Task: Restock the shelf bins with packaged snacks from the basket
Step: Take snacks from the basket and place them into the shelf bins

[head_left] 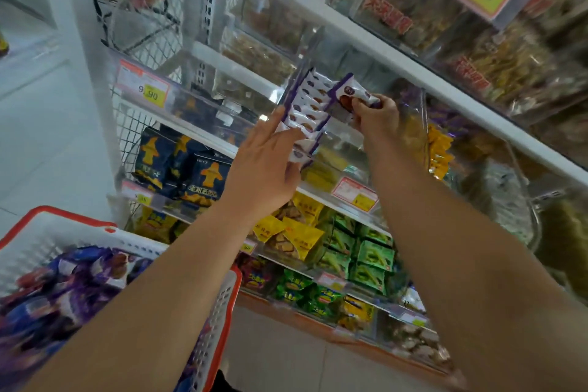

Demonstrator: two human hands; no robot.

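A row of white and purple snack packets (307,105) stands on edge in a clear shelf bin (413,124) at centre. My left hand (264,165) lies against the row's left side and front end with straight fingers. My right hand (377,119) pinches one more white and purple packet (350,94) just to the right of the row's far end. The white basket with a red rim (219,305) sits at lower left, holding several purple and white packets (79,277).
Shelves below hold dark blue bags (191,165), yellow bags (296,229) and green packs (366,258). Clear bins of brown snacks (496,64) fill the upper right shelf. Price tags (144,87) hang on the bin fronts. A wire mesh rack (136,0) stands upper left.
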